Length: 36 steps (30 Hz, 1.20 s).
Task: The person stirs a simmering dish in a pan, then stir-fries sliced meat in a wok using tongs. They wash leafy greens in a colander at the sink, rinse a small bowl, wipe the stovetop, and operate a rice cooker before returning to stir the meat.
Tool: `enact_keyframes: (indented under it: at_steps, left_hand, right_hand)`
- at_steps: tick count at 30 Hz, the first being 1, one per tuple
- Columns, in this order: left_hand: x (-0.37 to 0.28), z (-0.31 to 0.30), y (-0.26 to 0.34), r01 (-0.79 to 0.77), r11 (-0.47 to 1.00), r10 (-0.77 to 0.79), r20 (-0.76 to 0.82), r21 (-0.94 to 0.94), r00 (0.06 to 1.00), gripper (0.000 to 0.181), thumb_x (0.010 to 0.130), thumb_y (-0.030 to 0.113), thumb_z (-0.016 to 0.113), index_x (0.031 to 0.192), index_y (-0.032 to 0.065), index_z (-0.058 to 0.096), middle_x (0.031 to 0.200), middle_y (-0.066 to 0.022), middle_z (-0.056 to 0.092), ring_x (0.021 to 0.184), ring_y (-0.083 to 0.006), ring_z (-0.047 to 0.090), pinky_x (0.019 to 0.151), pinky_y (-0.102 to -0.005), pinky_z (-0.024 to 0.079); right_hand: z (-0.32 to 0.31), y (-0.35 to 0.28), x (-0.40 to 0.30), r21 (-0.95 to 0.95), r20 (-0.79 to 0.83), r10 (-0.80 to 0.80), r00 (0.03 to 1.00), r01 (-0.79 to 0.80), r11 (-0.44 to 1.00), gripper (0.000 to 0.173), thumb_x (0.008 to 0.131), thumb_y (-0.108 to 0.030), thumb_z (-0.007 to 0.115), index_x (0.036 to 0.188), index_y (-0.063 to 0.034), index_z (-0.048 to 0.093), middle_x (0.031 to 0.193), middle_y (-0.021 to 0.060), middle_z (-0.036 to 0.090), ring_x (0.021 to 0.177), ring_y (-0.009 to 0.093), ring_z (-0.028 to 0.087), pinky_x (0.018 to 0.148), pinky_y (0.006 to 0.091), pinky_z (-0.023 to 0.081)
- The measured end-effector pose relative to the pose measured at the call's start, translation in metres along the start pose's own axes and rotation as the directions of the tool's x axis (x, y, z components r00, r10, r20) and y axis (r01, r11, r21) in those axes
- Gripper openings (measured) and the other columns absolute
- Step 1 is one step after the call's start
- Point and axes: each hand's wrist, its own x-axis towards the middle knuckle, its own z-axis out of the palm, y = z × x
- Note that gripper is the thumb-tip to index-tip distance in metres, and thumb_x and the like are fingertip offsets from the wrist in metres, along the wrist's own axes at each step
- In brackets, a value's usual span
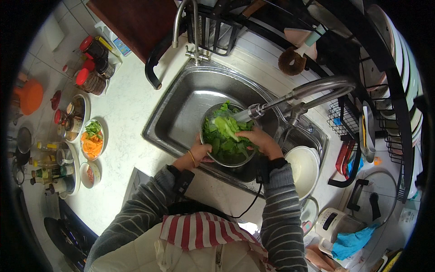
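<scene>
In the stainless steel sink [180, 108] I see a round metal bowl [203, 137] filled with chopped leafy greens [217, 144]. My left hand [200, 150] grips the bowl's near left rim, thumb on top. Over the right side of the bowl, my right hand [257, 138] holds a pale green leaf [227, 127] at its stem end. Water runs from the pull-down faucet head [256, 111] onto the greens. Part of the bowl's far rim is hidden by the leaves and the water.
A white basin [302, 170] stands right of the sink, by a small drainer basket [299, 139]. A second faucet [195, 44] rises behind. Left on the counter are a plate of cut orange vegetables [92, 146], a small bowl [90, 174] and jars [90, 81]. A dish rack [387, 112] lines the right.
</scene>
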Motion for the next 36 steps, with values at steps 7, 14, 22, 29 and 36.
enact_keyframes:
  at_steps: [7, 14, 22, 29, 36]
  left_hand:
    - [0.007, -0.010, -0.001, 0.026, 0.990, -0.019, 0.054, -0.140, 0.998, 0.056, 0.070, 0.002, 0.050, 0.123, 0.0087, 0.032, 0.101, -0.0123, 0.055, 0.083, -0.0291, 0.061, 0.069, -0.0480, 0.054]
    - [-0.004, -0.019, 0.014, -0.055, 0.980, 0.069, 0.065, -0.192, 0.996, 0.050, 0.070, 0.002, 0.048, 0.119, 0.0041, 0.040, 0.097, -0.0119, 0.058, 0.080, -0.0282, 0.062, 0.069, -0.0490, 0.054]
    - [-0.010, 0.000, 0.009, -0.110, 0.994, 0.110, -0.060, -0.001, 0.992, 0.063, 0.073, 0.003, 0.049, 0.131, 0.0096, 0.024, 0.090, -0.0079, 0.056, 0.075, -0.0225, 0.059, 0.066, -0.0404, 0.053]
    - [-0.010, 0.012, -0.004, -0.265, 0.958, 0.257, 0.077, 0.112, 0.963, 0.078, 0.073, 0.000, 0.050, 0.137, 0.0172, 0.009, 0.087, -0.0062, 0.052, 0.071, -0.0147, 0.053, 0.053, -0.0266, 0.044]
    - [-0.007, -0.002, 0.003, -0.080, 0.997, 0.079, 0.062, 0.018, 0.995, 0.076, 0.072, -0.001, 0.050, 0.135, 0.0170, 0.013, 0.096, -0.0097, 0.052, 0.079, -0.0232, 0.057, 0.063, -0.0389, 0.053]
  right_hand:
    - [0.011, 0.023, 0.039, 0.316, 0.046, 0.120, 0.992, -0.128, 0.940, 0.051, 0.090, -0.044, 0.036, 0.112, -0.0008, 0.051, 0.103, 0.0068, 0.055, 0.095, 0.016, 0.051, 0.076, 0.0345, 0.044]
    - [0.013, 0.021, 0.055, -0.169, -0.138, -0.307, 0.942, 0.283, 0.944, 0.051, 0.089, -0.039, 0.044, 0.123, -0.0007, 0.044, 0.111, 0.0151, 0.055, 0.100, 0.025, 0.052, 0.084, 0.0336, 0.042]
    - [0.086, 0.008, 0.031, -0.644, -0.260, -0.481, 0.838, 0.221, 0.733, 0.082, 0.074, -0.040, 0.064, 0.138, -0.0188, 0.017, 0.130, 0.0258, 0.036, 0.121, 0.049, 0.026, 0.092, 0.0582, 0.030]
    - [0.089, 0.003, 0.024, -0.676, -0.418, -0.334, 0.845, -0.045, 0.735, 0.103, 0.063, -0.029, 0.076, 0.139, -0.0321, 0.007, 0.138, 0.0273, 0.014, 0.118, 0.052, 0.026, 0.086, 0.0558, 0.040]
    - [0.050, 0.039, 0.034, -0.623, -0.382, -0.556, 0.739, 0.239, 0.745, 0.076, 0.063, -0.007, 0.072, 0.129, -0.0194, 0.037, 0.127, 0.0179, 0.037, 0.106, 0.040, 0.046, 0.084, 0.0422, 0.044]
